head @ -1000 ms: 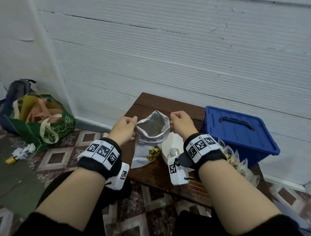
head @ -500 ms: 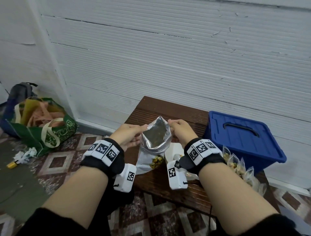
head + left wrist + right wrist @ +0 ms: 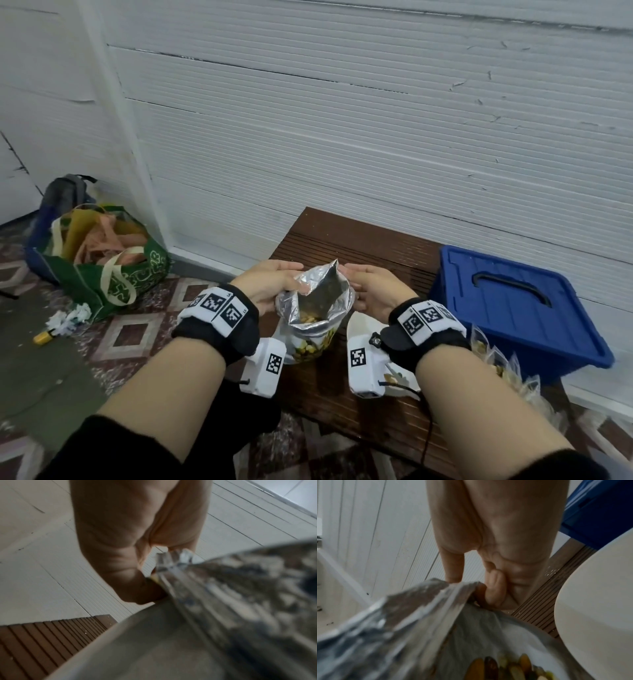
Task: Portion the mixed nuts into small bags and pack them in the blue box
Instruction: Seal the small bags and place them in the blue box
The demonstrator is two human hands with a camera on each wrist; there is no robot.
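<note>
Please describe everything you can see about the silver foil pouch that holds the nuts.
The foil pouch is crinkled silver film, shiny inside, with a printed picture of nuts on its white front. It stands upright on the brown slatted table, left of the white bowl. Its mouth is open, and mixed nuts show at the bottom. The left hand and the right hand each pinch the rim on their own side.

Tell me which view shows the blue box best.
The head view: the whole blue box sits on the bench with its lid on and handle visible. The right wrist view catches only a blue corner at its upper right edge. The left wrist view shows none of it.
</note>
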